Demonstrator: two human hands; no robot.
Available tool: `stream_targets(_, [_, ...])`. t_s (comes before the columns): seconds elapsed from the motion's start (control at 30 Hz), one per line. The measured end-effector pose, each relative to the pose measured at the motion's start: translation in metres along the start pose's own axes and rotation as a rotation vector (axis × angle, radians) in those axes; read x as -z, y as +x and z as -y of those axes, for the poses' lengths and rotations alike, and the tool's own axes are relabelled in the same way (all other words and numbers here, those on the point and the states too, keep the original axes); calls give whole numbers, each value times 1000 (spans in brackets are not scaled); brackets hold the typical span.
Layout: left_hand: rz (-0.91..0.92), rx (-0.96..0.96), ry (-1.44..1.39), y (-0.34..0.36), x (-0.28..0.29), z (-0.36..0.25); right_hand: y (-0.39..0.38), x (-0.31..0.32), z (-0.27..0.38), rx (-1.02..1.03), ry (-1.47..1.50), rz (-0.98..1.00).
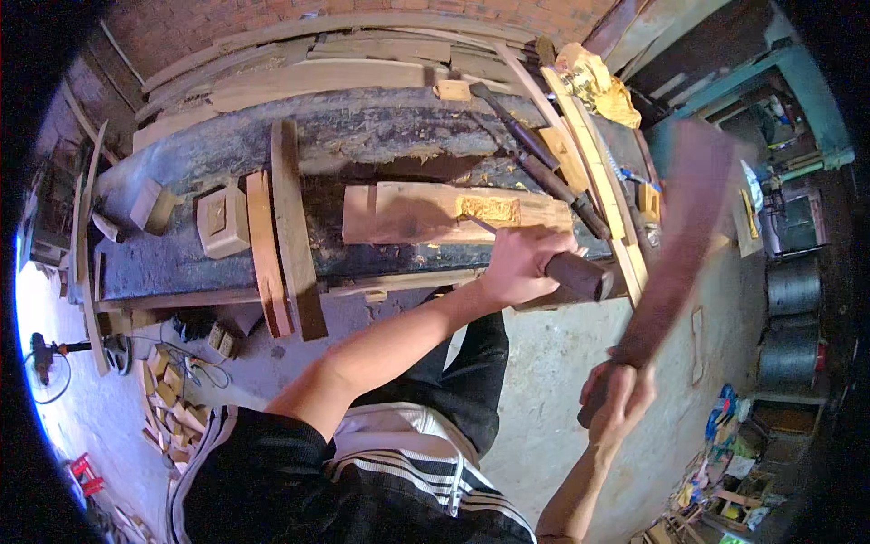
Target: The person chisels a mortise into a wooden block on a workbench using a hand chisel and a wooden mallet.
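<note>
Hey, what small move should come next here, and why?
Probably bring the paddle-shaped tool down onto the butt of the chisel: the right hand holds that tool raised, while the left hand holds the chisel, its tip at the rough recess.

Behind the tabletop (pixel 381 134), which has a dark and quite worn surface, there is a wall of reddish bricks (pixel 199 24). Long boards (pixel 308 82) lie along the far side, below this wall. The floor (pixel 562 381) is grey, with some pale, uneven patches. At the left edge there is a very strong white light (pixel 36 308) with a bluish border; its source cannot be told. Near it, a heap of wood offcuts (pixel 168 399) lies on the floor. On the right stands a teal frame (pixel 825 109), and below it are dark, rounded containers (pixel 793 290). At lower right, mixed clutter (pixel 725 435) is gathered in shadow.
</note>
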State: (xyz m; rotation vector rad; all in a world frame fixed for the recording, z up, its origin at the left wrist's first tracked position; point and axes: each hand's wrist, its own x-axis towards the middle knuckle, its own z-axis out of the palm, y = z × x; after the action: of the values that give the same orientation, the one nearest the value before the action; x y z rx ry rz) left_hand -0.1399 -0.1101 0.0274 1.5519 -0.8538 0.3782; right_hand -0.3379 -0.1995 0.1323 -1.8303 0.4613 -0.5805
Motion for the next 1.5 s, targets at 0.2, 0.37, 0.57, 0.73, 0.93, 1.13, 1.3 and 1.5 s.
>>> stream_targets(0.2, [-61,102,-84,4,-2,1,1,-7,1,11,-117,51])
stream_targets(0.37, [-60,123,-75,9,5,-11,-4,-9,-18,-127,-35,106])
stream_targets(0.57, [-72,241,-43,11,12,-20,-9,-16,-32,-213,50,75])
stream_targets(0.73, [-351,169,-187,43,21,5,-18,-11,-38,-251,4,85])
stream_targets(0.93, [-88,419,-554,83,89,27,-24,-4,-48,-257,29,49])
stream_targets(1.13, [-140,405,-531,81,84,5,-25,-8,-48,-295,70,48])
stream_targets(1.3, [-210,393,-409,74,73,3,-25,-9,-51,-279,54,46])
stream_targets(1.5, [-282,398,-443,68,60,0,-23,-11,-55,-309,35,48])
